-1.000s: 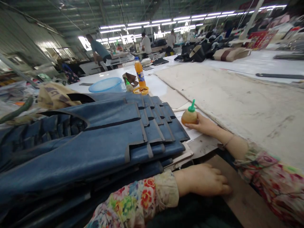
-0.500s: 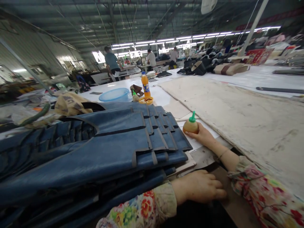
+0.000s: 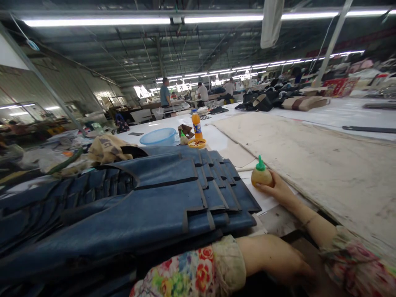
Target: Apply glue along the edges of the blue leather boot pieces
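Note:
My right hand (image 3: pixel 281 192) is wrapped round a small squeeze bottle (image 3: pixel 260 175) with a green nozzle and yellowish contents. The bottle stands upright on the white table, just past the corner of a stack of blue sheet pieces (image 3: pixel 161 198) with dark edging. Nearer to me, my left hand (image 3: pixel 278 256) reaches right, low beside a brown surface (image 3: pixel 312 251). Its fingers are smeared and dim, so whether they hold anything is unclear.
A large off-white board (image 3: pixel 309 161) lies to the right. Beyond the blue stack are a blue basin (image 3: pixel 158 136), an orange drink bottle (image 3: pixel 196 125), a yellow dish (image 3: pixel 197 143) and another green-tipped bottle (image 3: pixel 183 139). Several people work in the background.
The view has tilted up, and the table things sit lower and farther right in it. My left hand has moved right and down. My right hand stays on the squeeze bottle.

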`<state>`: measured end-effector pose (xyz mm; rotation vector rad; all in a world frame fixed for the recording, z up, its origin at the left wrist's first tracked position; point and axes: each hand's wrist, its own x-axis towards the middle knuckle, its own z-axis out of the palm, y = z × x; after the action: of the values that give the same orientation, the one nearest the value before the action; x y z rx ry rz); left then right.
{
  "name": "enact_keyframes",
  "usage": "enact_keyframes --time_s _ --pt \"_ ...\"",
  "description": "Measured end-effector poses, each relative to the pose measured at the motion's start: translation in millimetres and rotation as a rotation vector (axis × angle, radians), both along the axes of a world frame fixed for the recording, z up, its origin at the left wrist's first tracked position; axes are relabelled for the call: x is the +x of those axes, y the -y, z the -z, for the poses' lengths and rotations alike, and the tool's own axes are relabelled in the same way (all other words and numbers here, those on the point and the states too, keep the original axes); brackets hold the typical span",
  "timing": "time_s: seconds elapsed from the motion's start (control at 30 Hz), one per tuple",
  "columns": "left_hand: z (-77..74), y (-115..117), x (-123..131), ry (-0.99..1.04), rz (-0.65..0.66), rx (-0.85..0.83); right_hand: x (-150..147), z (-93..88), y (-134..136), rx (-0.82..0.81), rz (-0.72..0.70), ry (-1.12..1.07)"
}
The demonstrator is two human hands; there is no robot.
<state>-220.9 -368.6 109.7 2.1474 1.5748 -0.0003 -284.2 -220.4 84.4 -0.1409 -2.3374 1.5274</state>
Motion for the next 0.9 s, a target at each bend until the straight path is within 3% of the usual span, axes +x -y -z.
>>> enact_keyframes --time_s 0.17,0.23,0.33,0.4,0.47,0.53,0.6,0.73,0.8,0.9 --pt "9.4 2 -7 0.041 -0.024 0.024 1 -11.1 -14 0.051 -0.035 0.082" --pt "12.0 1 -9 0.037 -0.022 0.026 2 -22.4 -28 0.196 -0.058 0.136" --pt "12.2 2 -12 0.021 -0.026 0.008 6 -37.3 -47 0.503 0.032 0.121" --pt "11.7 2 -12 0.045 -0.071 0.023 10 -38.0 -52 0.627 0.067 0.119" --pt "12.8 2 -12 0.144 -0.164 0.076 14 -30.4 -50 0.649 0.080 0.126" --pt "15.3 -1 -12 0.346 -0.319 0.159 18 -20.5 -46 0.610 0.119 0.122" --pt "17.8 -5 -13 0.637 -0.553 0.234 23 -15.5 -43 0.556 0.172 0.123" --pt "16.3 -12 -16 1.289 -1.063 0.253 44 -27.6 -36 0.511 0.194 0.095" --pt "11.6 -13 -16 1.545 -1.147 0.239 59 -37.8 -31 0.577 0.182 0.046" --pt "4.0 -11 -15 1.761 -1.104 0.302 82 -47.6 -18 0.692 0.161 -0.033"
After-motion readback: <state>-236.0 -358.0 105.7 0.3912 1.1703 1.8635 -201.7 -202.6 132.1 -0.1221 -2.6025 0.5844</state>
